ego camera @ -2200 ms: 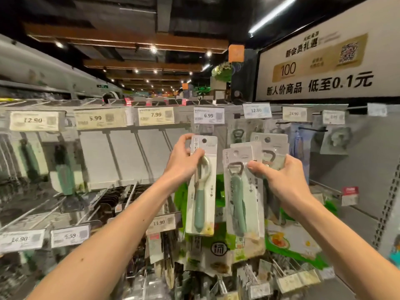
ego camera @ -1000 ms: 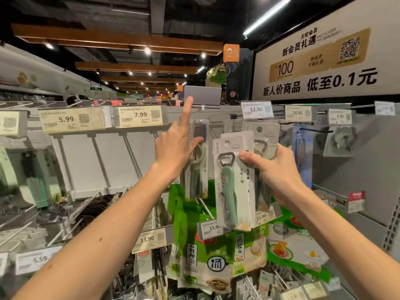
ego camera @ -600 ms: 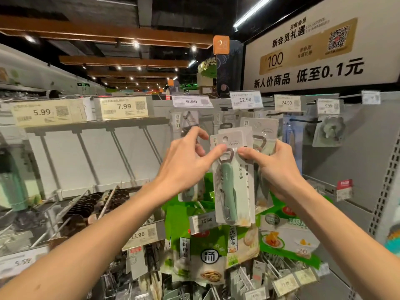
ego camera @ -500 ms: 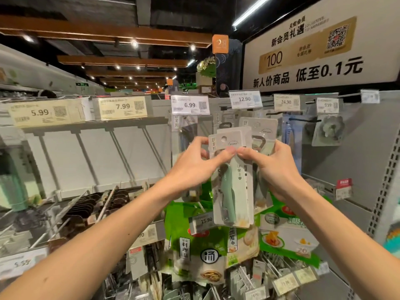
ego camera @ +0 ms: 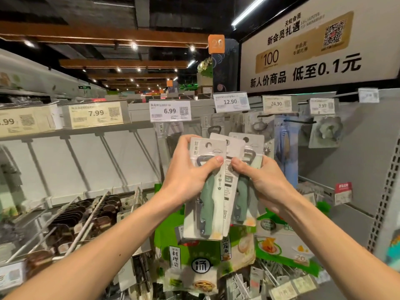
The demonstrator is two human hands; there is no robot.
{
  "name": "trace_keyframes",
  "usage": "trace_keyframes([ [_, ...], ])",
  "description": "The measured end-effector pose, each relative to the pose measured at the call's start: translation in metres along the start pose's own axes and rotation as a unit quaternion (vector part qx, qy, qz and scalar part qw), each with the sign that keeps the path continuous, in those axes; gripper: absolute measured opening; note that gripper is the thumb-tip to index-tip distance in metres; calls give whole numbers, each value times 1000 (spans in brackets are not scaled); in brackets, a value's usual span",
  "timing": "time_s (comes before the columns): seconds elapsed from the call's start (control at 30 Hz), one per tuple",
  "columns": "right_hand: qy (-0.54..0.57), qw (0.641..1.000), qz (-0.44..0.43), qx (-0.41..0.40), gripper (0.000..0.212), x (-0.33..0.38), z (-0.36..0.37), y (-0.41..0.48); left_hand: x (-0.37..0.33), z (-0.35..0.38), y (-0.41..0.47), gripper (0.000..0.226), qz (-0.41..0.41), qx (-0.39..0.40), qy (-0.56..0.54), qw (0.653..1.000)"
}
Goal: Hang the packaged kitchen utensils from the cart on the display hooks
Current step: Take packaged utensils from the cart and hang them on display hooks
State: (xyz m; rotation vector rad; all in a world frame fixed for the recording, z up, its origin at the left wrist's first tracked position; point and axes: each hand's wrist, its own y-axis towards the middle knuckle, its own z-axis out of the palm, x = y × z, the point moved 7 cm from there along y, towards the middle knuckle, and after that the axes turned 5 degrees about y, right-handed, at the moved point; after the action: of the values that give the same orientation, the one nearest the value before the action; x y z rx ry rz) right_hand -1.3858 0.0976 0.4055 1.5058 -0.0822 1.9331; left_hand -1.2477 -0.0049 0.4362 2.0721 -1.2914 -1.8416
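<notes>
My left hand (ego camera: pixel 186 176) grips the front carded pack of a green bottle opener (ego camera: pixel 205 204), thumb pressed across its face. My right hand (ego camera: pixel 259 180) holds the other packs (ego camera: pixel 242 191) fanned out just behind it, thumb on the middle card. Both hands are raised in front of the display hooks. The pack under the 6.99 price tag (ego camera: pixel 170 110) hangs on its hook (ego camera: pixel 166 137), partly hidden by my left hand. More opener packs (ego camera: pixel 257 126) hang under the 12.90 tag (ego camera: pixel 230 102).
To the right hang a blue tool pack (ego camera: pixel 285 144) and a green round gadget (ego camera: pixel 326 131) on the grey peg wall. Bare white back panels (ego camera: pixel 86 161) lie to the left. Green food bags (ego camera: pixel 194 260) and lower hooks with tags (ego camera: pixel 287 286) crowd below.
My left hand has left the pack hung under the 6.99 tag and come over to grip the front opener pack that my right hand held alone. The packs have spread apart.
</notes>
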Motion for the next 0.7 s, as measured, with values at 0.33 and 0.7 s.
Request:
trace_keyframes([
  [0.33, -38, 999, -20, 13, 32, 20, -19, 35, -18, -3, 8, 50, -15, -92, 58, 994],
  [0.7, -106, 989, -105, -26, 23, 45, -57, 44, -20, 15, 12, 48, -47, -70, 37, 996],
])
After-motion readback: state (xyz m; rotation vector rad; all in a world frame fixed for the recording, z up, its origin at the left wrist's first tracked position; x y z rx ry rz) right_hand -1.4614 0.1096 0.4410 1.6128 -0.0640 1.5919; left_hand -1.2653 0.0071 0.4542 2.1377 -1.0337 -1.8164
